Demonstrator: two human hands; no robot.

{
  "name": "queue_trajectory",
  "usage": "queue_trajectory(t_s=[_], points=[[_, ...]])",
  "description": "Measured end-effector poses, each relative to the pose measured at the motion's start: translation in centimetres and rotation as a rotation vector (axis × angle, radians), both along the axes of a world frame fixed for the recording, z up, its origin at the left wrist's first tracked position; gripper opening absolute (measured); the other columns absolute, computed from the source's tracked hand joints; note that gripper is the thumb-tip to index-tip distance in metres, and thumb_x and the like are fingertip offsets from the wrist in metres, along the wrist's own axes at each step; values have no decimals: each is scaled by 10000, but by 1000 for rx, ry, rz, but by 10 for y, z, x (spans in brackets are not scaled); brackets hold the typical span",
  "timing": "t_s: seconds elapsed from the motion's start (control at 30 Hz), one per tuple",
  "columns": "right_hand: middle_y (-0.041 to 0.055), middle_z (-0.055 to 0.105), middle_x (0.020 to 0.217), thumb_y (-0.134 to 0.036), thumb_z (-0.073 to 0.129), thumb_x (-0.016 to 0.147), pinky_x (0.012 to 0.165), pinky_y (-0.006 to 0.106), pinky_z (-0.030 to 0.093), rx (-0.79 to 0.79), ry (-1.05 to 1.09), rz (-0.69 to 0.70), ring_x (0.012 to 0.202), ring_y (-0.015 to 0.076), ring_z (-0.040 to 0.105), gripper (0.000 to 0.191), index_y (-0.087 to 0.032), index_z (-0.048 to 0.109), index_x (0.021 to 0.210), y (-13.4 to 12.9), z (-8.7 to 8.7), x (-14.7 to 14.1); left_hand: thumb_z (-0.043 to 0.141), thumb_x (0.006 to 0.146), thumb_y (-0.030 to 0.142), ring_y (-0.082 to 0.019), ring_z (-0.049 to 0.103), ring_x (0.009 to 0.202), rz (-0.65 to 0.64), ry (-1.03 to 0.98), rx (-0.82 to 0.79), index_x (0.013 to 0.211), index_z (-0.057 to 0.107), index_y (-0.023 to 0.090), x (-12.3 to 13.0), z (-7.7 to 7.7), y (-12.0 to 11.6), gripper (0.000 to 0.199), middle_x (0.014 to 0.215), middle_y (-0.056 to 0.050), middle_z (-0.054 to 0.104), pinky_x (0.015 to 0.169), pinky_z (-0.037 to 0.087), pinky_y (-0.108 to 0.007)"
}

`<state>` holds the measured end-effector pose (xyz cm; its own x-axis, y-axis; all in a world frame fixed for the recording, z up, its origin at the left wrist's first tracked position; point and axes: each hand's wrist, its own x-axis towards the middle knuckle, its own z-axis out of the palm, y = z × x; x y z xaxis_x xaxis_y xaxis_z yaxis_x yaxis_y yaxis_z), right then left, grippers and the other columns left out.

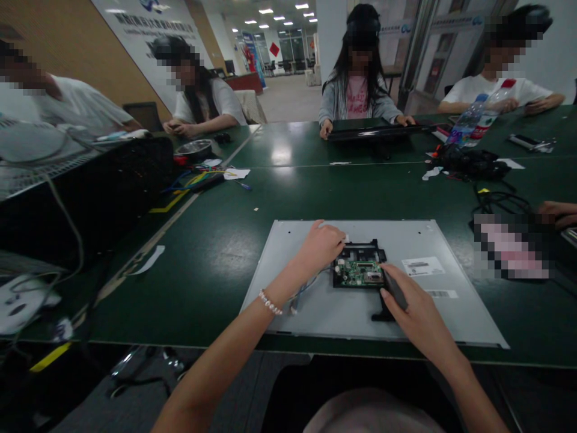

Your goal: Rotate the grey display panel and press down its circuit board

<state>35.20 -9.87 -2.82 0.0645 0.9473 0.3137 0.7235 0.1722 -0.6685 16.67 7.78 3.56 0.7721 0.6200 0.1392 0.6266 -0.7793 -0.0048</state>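
Observation:
A green circuit board (pixel 360 272) sits in a black plastic bracket (pixel 377 248) on the back of a flat grey metal panel (pixel 288 240). My left hand (pixel 322 245) is closed at the bracket's upper left corner, its fingertips by a small white piece. What those fingers hold, if anything, is hidden. At the bracket's right side, my right hand (pixel 412 304) grips a dark, elongated handle-like object (pixel 395 288) between thumb and fingers. Its tip cannot be made out. Thin cables (pixel 311 282) run from the board's left side under my left forearm.
A black box-shaped unit (pixel 90 192) and loose coloured wires (pixel 198 177) are at the left. Across the table a person (pixel 356 90) holds a black flat panel (pixel 376 133). Bottles (pixel 484 114) and black cables (pixel 469 159) lie to the right. Other people sit around the table.

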Motion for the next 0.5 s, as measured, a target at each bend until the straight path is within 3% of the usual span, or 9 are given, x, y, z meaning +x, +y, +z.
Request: queue_trajectory(t_s=[0.1, 0.2, 0.3, 0.37, 0.5], points=[[89, 572, 1388, -313, 460, 950, 1105, 475, 413, -1, 18, -19, 1295, 245, 524, 447, -231, 468, 1389, -2, 3, -1, 487, 938, 315, -218, 658, 969, 31, -89, -42, 998, 731, 162, -15, 12, 6, 294, 1005, -89, 733, 993, 399, -399], [89, 567, 1398, -326, 459, 952, 1109, 489, 406, 5, 19, -26, 1299, 252, 523, 446, -237, 471, 1389, -4, 5, -2, 472, 937, 301, -203, 652, 990, 163, -149, -75, 1058, 721, 165, -57, 29, 22, 308, 1077, -84, 720, 905, 450, -307], [93, 563, 1403, -332, 468, 947, 1107, 503, 404, 3, 9, -24, 1297, 262, 525, 455, -240, 468, 1393, -6, 3, -4, 578, 860, 246, -188, 632, 977, 426, -114, -52, 1086, 713, 191, -126, 43, 43, 268, 1140, -59, 698, 894, 439, -263], [95, 563, 1402, -330, 468, 948, 1102, 513, 407, 5, 7, -25, 1293, 267, 529, 457, -244, 466, 1396, -7, 2, -6, 610, 813, 171, -179, 614, 878, 576, -109, -23, 1101, 701, 150, -181, 50, 51, 303, 1131, -77, 693, 843, 439, -263], [97, 555, 1410, -337, 465, 956, 1118, 507, 389, 16, -1, -8, 1305, 260, 517, 442, -237, 470, 1387, -11, 0, -11, 632, 745, 70, -130, 503, 650, 853, -119, -1, 994, 710, 116, -285, 56, 47, 264, 830, -12, 695, 710, 389, -198]])
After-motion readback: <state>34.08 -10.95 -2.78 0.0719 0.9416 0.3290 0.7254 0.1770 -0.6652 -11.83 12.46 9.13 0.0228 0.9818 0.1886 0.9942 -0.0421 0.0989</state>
